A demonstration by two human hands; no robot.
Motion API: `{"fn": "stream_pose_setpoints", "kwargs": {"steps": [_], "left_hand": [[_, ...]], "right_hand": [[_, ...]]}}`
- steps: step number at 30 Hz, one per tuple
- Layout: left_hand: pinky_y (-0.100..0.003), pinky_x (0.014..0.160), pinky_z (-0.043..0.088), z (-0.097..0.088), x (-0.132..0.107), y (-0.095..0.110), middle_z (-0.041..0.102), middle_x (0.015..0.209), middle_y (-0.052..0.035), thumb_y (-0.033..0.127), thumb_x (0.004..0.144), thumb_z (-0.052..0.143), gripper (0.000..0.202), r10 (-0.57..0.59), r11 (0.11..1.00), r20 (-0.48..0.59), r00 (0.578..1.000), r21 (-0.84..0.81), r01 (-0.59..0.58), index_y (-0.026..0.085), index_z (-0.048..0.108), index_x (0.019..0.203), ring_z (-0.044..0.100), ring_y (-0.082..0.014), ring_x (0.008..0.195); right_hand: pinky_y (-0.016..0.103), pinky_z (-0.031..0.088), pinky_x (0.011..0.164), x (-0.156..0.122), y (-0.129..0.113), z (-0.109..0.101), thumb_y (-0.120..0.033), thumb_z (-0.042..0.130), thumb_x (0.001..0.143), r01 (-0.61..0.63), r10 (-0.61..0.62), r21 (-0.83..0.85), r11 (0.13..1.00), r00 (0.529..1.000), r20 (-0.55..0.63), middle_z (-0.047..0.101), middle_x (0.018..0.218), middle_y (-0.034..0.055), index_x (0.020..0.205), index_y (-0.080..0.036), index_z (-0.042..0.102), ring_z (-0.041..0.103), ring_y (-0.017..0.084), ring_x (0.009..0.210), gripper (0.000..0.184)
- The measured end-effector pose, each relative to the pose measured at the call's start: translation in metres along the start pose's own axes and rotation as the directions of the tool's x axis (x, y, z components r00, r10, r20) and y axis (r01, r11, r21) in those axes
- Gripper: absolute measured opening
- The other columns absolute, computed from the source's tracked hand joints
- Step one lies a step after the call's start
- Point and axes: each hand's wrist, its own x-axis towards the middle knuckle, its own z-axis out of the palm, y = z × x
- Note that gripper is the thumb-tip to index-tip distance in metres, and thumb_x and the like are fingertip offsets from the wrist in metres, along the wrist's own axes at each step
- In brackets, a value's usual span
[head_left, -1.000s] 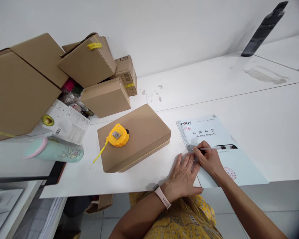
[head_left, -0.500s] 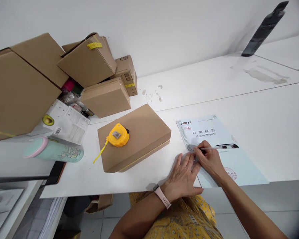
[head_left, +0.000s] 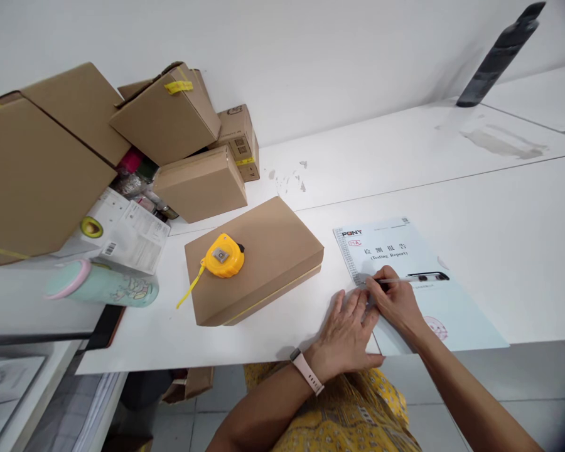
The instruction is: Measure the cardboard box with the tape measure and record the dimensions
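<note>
My right hand (head_left: pixel 398 307) pinches a black-and-clear pen (head_left: pixel 424 277), its tip at the left edge of a light blue report booklet (head_left: pixel 405 251) with "PONY" and "Testing Report" printed on the cover. Flat across the booklet's lower left edge and the white table lies my left hand (head_left: pixel 348 333), fingers spread, holding nothing. A pale pink watch band is on that wrist. Left of the hands, a closed cardboard box (head_left: pixel 268 251) rests on the table. On top of it sits a yellow tape measure (head_left: pixel 223 255) with a short end of tape hanging out.
Several cardboard boxes (head_left: pixel 169 119) are stacked at the back left, beside a white box with an avocado picture (head_left: pixel 127 232). A mint green bottle (head_left: pixel 108 285) with a pink ring stands in front. At the far right is a dark bottle (head_left: pixel 499 56). The table's front edge runs below my hands.
</note>
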Motion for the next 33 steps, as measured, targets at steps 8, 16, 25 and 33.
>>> {"fn": "stream_pose_setpoints", "kwargs": {"steps": [8,16,25,33], "left_hand": [[-0.055,0.13,0.016,-0.0001,-0.0003,-0.0003,0.032,0.167,-0.025,0.062,0.085,0.07,0.097,0.002,1.0,-0.009,1.0,0.012,-0.001,0.009,0.032,0.156,0.025,-0.036,0.158],[-0.055,0.131,0.014,-0.002,-0.0004,0.0001,0.029,0.168,-0.0247,0.062,0.087,0.069,0.097,0.002,1.0,0.004,1.0,0.005,-0.002,0.009,0.03,0.157,0.023,-0.0356,0.159],[-0.055,0.13,0.014,-0.001,0.0002,-0.0007,0.031,0.167,-0.0255,0.061,0.087,0.069,0.093,0.002,1.0,0.001,1.0,-0.003,-0.001,0.009,0.033,0.156,0.024,-0.0361,0.158],[-0.055,0.13,0.014,-0.0011,-0.0002,-0.0002,0.031,0.167,-0.0259,0.06,0.087,0.069,0.095,0.005,1.0,0.0,1.0,0.002,-0.005,0.007,0.032,0.157,0.025,-0.0367,0.158]], "right_hand": [[0.029,0.037,0.049,-0.0003,0.0003,0.0004,-0.037,0.059,0.083,-0.012,0.012,-0.011,1.0,1.0,0.002,0.051,0.052,-0.0046,0.07,-0.027,0.047,0.047,0.015,0.049,0.02],[0.03,0.038,0.051,-0.0005,0.0005,0.0,-0.037,0.059,0.085,-0.013,0.014,-0.035,0.999,1.0,0.004,0.052,0.052,-0.0044,0.07,-0.027,0.046,0.047,0.016,0.049,0.022],[0.028,0.038,0.05,-0.0012,0.0014,0.0,-0.042,0.06,0.086,-0.009,0.009,0.0,1.0,1.0,0.007,0.053,0.054,-0.0042,0.071,-0.027,0.048,0.047,0.015,0.051,0.025],[0.029,0.037,0.052,-0.0013,0.0029,0.0003,-0.039,0.059,0.085,-0.035,0.035,-0.014,0.999,0.999,0.017,0.052,0.054,-0.0045,0.072,-0.027,0.048,0.046,0.015,0.051,0.021]]}}
